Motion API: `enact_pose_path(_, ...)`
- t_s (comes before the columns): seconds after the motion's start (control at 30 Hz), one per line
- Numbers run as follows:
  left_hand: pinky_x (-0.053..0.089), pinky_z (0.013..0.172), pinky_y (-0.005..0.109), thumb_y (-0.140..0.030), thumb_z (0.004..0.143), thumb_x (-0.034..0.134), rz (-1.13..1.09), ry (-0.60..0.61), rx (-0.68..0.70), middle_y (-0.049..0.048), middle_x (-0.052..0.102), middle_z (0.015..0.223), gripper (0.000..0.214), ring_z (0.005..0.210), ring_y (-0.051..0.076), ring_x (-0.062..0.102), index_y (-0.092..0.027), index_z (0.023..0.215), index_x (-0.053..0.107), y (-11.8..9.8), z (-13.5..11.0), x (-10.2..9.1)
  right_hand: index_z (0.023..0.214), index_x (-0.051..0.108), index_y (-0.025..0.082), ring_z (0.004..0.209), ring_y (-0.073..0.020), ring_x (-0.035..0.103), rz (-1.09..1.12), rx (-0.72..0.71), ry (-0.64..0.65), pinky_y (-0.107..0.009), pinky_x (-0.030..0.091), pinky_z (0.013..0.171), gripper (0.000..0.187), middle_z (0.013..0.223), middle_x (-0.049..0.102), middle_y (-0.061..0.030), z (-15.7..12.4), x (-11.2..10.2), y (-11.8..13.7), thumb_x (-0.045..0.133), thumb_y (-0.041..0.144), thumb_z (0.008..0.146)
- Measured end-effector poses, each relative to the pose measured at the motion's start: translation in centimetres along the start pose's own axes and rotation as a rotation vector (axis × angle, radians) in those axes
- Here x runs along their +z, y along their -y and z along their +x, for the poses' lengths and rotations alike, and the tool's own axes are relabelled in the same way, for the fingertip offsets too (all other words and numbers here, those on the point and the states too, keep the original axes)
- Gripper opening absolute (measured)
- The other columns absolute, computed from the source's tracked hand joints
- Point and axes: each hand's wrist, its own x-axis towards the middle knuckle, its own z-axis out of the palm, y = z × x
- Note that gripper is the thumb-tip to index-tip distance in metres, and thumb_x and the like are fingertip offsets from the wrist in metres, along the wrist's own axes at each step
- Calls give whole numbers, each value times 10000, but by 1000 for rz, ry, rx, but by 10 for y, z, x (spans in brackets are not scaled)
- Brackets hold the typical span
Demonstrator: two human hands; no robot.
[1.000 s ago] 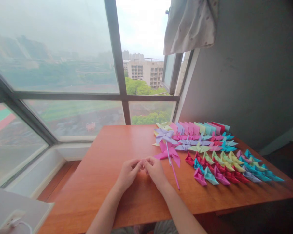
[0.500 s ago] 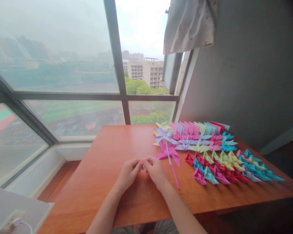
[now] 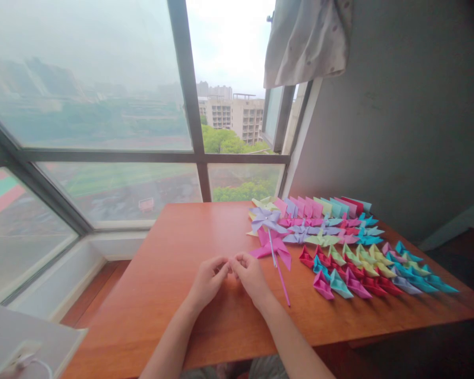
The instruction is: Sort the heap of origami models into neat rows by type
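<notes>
My left hand (image 3: 207, 280) and my right hand (image 3: 252, 276) rest on the wooden table (image 3: 174, 252), fingertips meeting in a pinch between them. Whatever they pinch is too small to make out. Just right of my right hand lies a pink paper pinwheel (image 3: 274, 247) on a pink stick, with a lilac pinwheel (image 3: 266, 218) behind it. Rows of folded paper boats (image 3: 363, 268) in several colours cover the table's right side.
More folded paper pieces (image 3: 319, 208) line the far right of the table by the grey wall (image 3: 398, 121). Large windows (image 3: 102, 105) stand behind the table. A white object with a cable (image 3: 19, 352) sits at the lower left.
</notes>
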Motion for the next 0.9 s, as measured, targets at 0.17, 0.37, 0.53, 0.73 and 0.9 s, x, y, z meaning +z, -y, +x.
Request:
enact_pose_path(0.17,468,671,250,-345,915,541,12,-1,9,46,691,743,279,715,183,613,-142,821,707,1,0,-1,706,583,166,454,-85,438,-33,-6,3,-210,312,451,298,518,532,44,-1,0,3,619,448,794)
enact_pose_path(0.37,478,669,248,-285,895,537,24,-14,12,47,700,750,233,716,183,619,-151,800,702,1,0,1,715,573,169,473,-84,438,-13,-8,-6,-207,305,455,258,563,572,28,1,0,-1,627,415,773)
enact_pose_path(0.53,479,656,242,-285,887,560,22,-11,20,46,729,793,210,708,177,634,-160,895,728,-1,0,2,716,571,177,453,-82,408,-2,2,-5,-207,283,444,228,518,523,50,0,0,1,616,394,768)
enact_pose_path(0.73,464,639,235,-256,880,563,29,-34,17,44,741,796,211,701,173,638,-157,900,747,-5,0,1,723,560,178,442,-76,380,2,18,19,-202,257,434,189,482,464,74,-1,1,4,630,353,736)
enact_pose_path(0.9,470,634,236,-249,864,570,17,-37,6,42,741,772,209,688,175,637,-153,887,754,-6,0,1,722,555,177,449,-74,376,-9,4,24,-201,254,435,175,490,460,75,-1,1,2,611,340,749)
